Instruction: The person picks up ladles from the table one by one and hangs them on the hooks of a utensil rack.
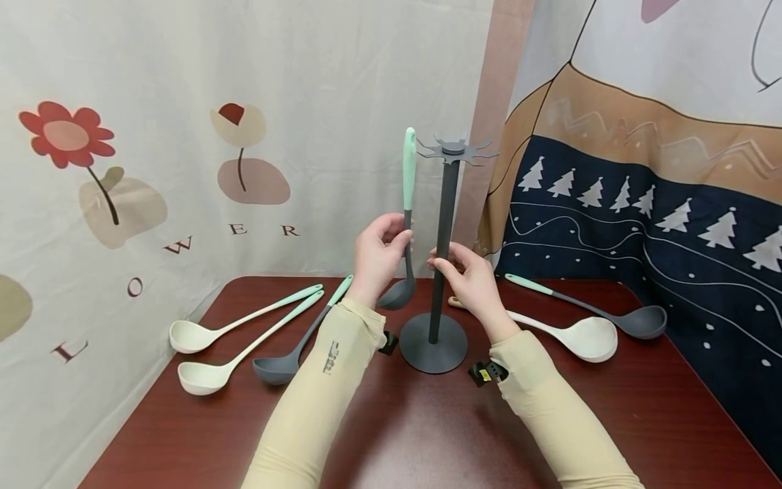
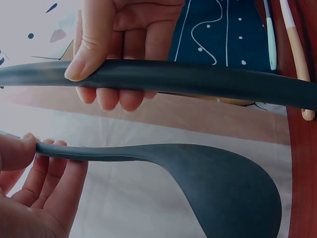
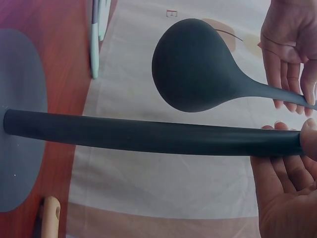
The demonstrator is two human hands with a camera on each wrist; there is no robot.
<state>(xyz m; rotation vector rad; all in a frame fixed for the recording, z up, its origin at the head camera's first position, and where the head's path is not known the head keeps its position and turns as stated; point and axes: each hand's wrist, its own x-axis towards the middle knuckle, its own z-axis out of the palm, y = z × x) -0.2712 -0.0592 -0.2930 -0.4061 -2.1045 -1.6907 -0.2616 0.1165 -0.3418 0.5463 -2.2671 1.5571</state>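
Note:
My left hand [image 1: 380, 255] pinches the dark stem of a grey ladle [image 1: 400, 293] between thumb and fingers. The ladle hangs upright, its mint green handle pointing up and its bowl above the table. Just to its right stands a grey utensil stand [image 1: 446, 224] with a round base and a ring of notched arms on top. My right hand [image 1: 469, 275] grips the stand's pole around mid-height, thumb in front and fingers behind, as the right wrist view shows. The handle's top end is beside the left arms of the stand, slightly higher than them. No utensil hangs on the stand.
At left on the red-brown table [image 1: 427, 435] lie two white ladles [image 1: 204, 377] with mint handles and another grey ladle [image 1: 281, 368]. To the right lie a white ladle [image 1: 589, 338] with a wooden handle end and a grey one [image 1: 641, 322]. Printed curtains [image 1: 342, 81] hang behind.

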